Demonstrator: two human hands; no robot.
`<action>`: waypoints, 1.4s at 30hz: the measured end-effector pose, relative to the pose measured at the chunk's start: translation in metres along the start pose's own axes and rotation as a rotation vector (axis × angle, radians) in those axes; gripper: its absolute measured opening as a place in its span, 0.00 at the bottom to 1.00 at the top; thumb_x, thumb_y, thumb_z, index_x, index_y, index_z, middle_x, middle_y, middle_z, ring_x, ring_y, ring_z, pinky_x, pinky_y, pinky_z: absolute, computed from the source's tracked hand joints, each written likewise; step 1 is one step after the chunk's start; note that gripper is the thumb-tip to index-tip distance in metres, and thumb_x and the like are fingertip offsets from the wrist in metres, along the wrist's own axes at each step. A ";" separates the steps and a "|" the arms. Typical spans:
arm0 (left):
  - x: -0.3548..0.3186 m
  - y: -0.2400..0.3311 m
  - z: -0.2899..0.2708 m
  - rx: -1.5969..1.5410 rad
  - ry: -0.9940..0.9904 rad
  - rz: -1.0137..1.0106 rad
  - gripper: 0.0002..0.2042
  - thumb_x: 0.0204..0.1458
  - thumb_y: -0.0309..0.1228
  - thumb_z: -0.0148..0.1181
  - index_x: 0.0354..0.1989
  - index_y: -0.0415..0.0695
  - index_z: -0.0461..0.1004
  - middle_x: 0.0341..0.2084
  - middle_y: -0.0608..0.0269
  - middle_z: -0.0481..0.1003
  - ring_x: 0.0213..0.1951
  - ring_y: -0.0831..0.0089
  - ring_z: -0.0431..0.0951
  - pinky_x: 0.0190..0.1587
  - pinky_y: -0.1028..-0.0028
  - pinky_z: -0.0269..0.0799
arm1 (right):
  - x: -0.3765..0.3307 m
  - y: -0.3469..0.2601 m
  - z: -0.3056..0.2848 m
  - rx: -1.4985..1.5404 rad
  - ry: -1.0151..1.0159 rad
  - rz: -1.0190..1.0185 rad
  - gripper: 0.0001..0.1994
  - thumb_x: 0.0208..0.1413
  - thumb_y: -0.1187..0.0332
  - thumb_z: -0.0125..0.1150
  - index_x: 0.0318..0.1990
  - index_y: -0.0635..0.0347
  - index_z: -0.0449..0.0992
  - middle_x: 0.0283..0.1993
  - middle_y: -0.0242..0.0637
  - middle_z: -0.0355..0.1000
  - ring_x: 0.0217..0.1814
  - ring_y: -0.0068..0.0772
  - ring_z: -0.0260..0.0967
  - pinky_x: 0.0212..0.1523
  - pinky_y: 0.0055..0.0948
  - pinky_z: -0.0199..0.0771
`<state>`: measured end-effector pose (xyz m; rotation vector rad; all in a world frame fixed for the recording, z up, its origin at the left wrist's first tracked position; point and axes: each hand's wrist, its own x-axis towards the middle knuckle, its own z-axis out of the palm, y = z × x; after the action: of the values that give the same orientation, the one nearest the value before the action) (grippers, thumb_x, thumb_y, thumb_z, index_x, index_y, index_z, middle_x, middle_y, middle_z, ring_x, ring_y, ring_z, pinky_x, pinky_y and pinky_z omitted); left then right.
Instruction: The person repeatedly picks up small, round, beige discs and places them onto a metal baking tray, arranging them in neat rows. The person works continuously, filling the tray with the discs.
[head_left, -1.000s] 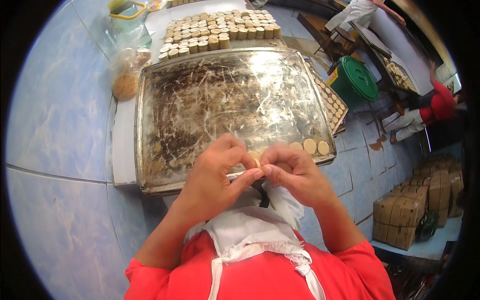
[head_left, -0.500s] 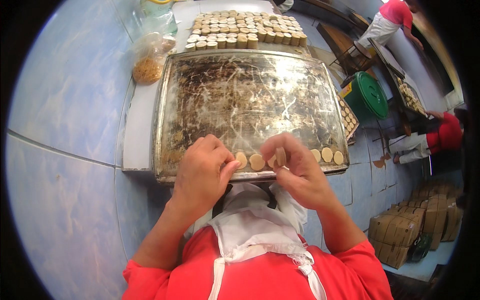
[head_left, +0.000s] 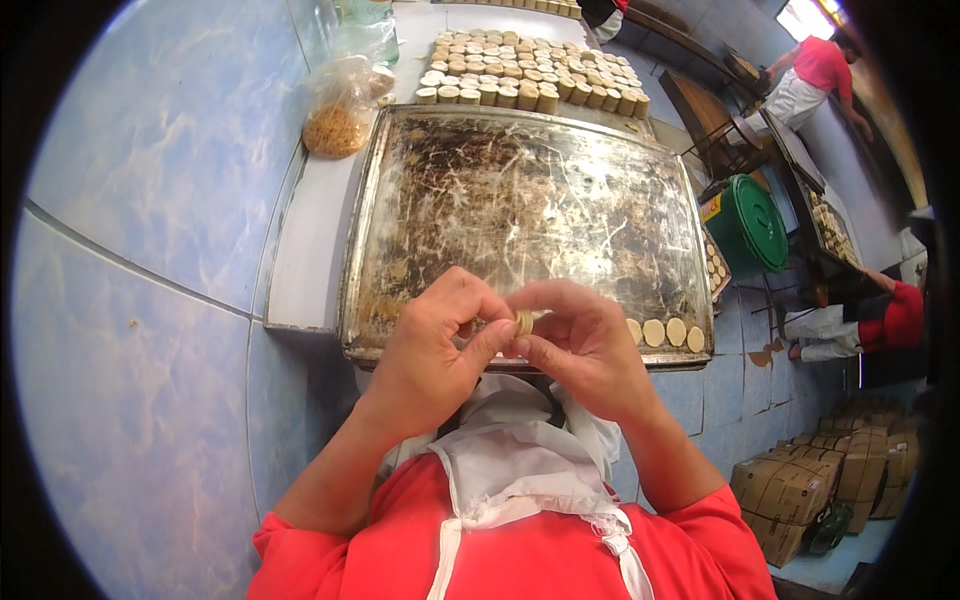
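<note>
Two-handedly pinching a stack of pale discs (head_left: 524, 323) between fingers (head_left: 488, 344) of left hand (head_left: 432, 340) and right hand (head_left: 598, 352), possibly risking dents from squeezing too hard.

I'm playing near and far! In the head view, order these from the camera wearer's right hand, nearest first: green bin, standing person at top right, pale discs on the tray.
1. Pale discs: on the tray, just right of the right hand.
2. Green bin: off the tray, farther right.
3. Standing person: top right, beyond the bin.
</note>
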<state>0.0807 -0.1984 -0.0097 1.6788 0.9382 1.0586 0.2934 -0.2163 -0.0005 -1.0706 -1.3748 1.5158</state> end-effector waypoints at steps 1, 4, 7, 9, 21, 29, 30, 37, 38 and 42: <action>0.000 0.000 -0.001 -0.028 0.003 -0.013 0.01 0.61 0.23 0.64 0.38 0.40 0.78 0.38 0.63 0.74 0.37 0.75 0.74 0.38 0.76 0.69 | 0.000 0.002 -0.001 0.033 -0.009 -0.009 0.18 0.64 0.81 0.65 0.61 0.67 0.74 0.53 0.37 0.78 0.46 0.21 0.80 0.49 0.22 0.80; 0.004 -0.005 -0.014 0.233 0.148 0.002 0.04 0.60 0.25 0.66 0.38 0.38 0.78 0.36 0.55 0.75 0.37 0.60 0.78 0.39 0.66 0.73 | 0.001 0.003 -0.006 0.066 0.050 0.042 0.18 0.64 0.80 0.64 0.61 0.66 0.73 0.54 0.37 0.78 0.48 0.22 0.80 0.49 0.22 0.81; -0.002 -0.009 -0.016 0.158 0.108 0.054 0.06 0.59 0.26 0.67 0.34 0.38 0.76 0.36 0.56 0.75 0.39 0.59 0.77 0.41 0.64 0.73 | 0.000 0.001 -0.009 0.029 0.092 0.022 0.18 0.65 0.79 0.65 0.62 0.65 0.72 0.53 0.36 0.78 0.50 0.23 0.81 0.49 0.23 0.81; -0.003 -0.012 -0.014 0.471 0.102 0.134 0.06 0.58 0.27 0.68 0.33 0.39 0.76 0.36 0.56 0.75 0.40 0.58 0.77 0.43 0.63 0.72 | 0.000 0.001 -0.008 0.051 0.092 0.058 0.18 0.65 0.79 0.65 0.60 0.66 0.72 0.54 0.37 0.77 0.51 0.24 0.80 0.48 0.23 0.82; -0.015 -0.005 -0.021 0.181 0.124 0.027 0.06 0.55 0.26 0.69 0.34 0.38 0.78 0.36 0.54 0.76 0.42 0.54 0.77 0.47 0.60 0.72 | 0.013 0.015 0.019 0.027 0.025 -0.036 0.07 0.62 0.78 0.68 0.41 0.67 0.75 0.52 0.37 0.77 0.46 0.18 0.76 0.46 0.22 0.80; -0.027 -0.004 -0.035 0.247 0.115 0.091 0.03 0.56 0.24 0.67 0.35 0.38 0.79 0.38 0.55 0.75 0.44 0.61 0.77 0.48 0.66 0.73 | 0.022 0.017 0.038 0.047 -0.021 -0.026 0.04 0.62 0.78 0.67 0.38 0.67 0.75 0.52 0.39 0.77 0.45 0.18 0.75 0.47 0.22 0.79; -0.029 -0.004 -0.034 0.240 0.135 0.084 0.04 0.56 0.24 0.67 0.35 0.38 0.79 0.38 0.55 0.75 0.44 0.61 0.77 0.48 0.66 0.73 | 0.023 0.017 0.040 0.051 -0.028 -0.020 0.04 0.62 0.78 0.67 0.37 0.67 0.76 0.52 0.39 0.77 0.45 0.18 0.75 0.47 0.22 0.79; -0.035 -0.011 -0.057 0.679 0.200 -0.047 0.04 0.55 0.23 0.67 0.35 0.37 0.78 0.39 0.54 0.74 0.44 0.62 0.77 0.49 0.67 0.73 | 0.030 0.009 0.044 -0.157 -0.018 -0.111 0.04 0.64 0.77 0.66 0.38 0.67 0.77 0.50 0.36 0.75 0.44 0.18 0.73 0.43 0.22 0.77; -0.036 -0.011 -0.058 0.615 0.219 -0.024 0.04 0.54 0.22 0.67 0.34 0.36 0.78 0.38 0.54 0.74 0.44 0.61 0.77 0.48 0.67 0.73 | 0.031 0.009 0.044 -0.222 -0.005 -0.145 0.04 0.65 0.77 0.66 0.38 0.66 0.77 0.50 0.35 0.74 0.43 0.17 0.72 0.42 0.21 0.76; -0.045 -0.005 -0.054 0.305 0.216 0.012 0.04 0.54 0.23 0.68 0.33 0.38 0.78 0.37 0.55 0.75 0.42 0.56 0.77 0.46 0.62 0.73 | 0.035 0.014 0.056 -0.143 -0.066 -0.010 0.04 0.68 0.73 0.64 0.41 0.65 0.77 0.42 0.28 0.72 0.38 0.15 0.70 0.38 0.19 0.73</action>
<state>0.0141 -0.2216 -0.0138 1.8420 1.2833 1.1670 0.2289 -0.2014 -0.0142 -1.1072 -1.5512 1.4755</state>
